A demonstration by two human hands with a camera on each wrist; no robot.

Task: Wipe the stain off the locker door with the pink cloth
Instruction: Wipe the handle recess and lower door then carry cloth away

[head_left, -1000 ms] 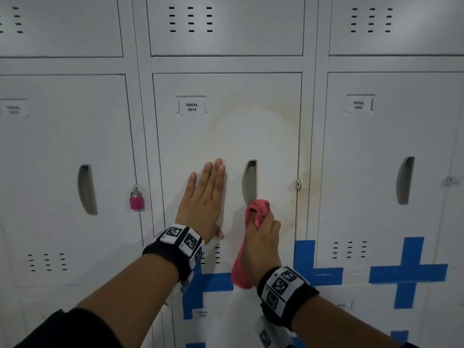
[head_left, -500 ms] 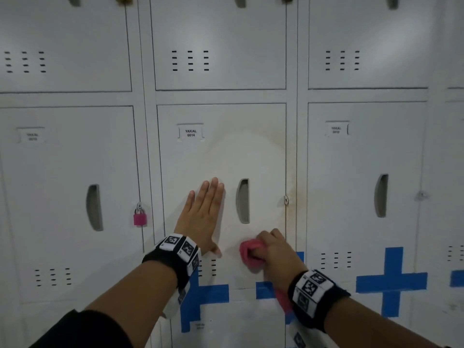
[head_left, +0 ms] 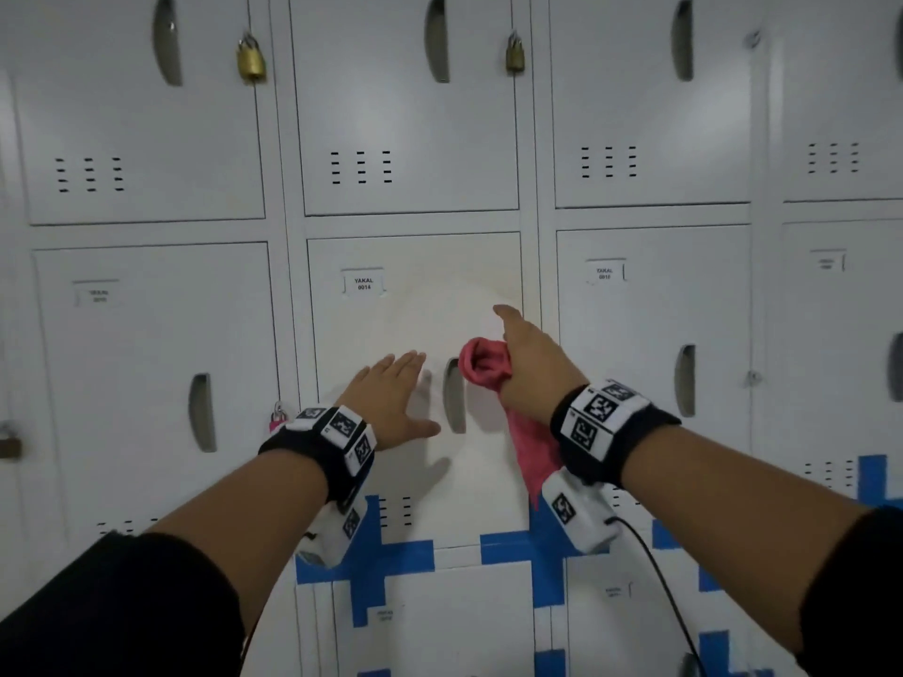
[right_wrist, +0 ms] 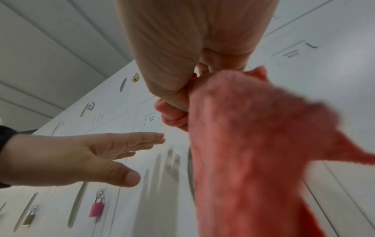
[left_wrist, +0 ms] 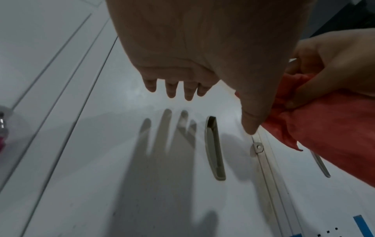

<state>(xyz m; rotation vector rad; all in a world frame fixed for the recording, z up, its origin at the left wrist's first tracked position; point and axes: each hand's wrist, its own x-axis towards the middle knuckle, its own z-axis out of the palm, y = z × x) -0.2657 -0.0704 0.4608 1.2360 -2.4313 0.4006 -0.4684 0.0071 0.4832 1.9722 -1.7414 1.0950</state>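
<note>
The white locker door labelled 0014 has a faint brownish stain near its upper right edge. My right hand grips the bunched pink cloth just right of the top of the handle slot. The cloth's tail hangs down past my wrist. In the right wrist view the cloth fills the middle. My left hand is flat with straight fingers, left of the slot. The left wrist view shows its fingers a little off the door, above their shadow.
A pink padlock hangs on the locker to the left. Brass padlocks hang on the upper row. Blue tape crosses run below the door. A black cable trails from my right wrist.
My right hand carried the cloth up from below the handle slot to beside its top. My left hand, flat against the door before, now stands slightly off it. The view has tilted upward.
</note>
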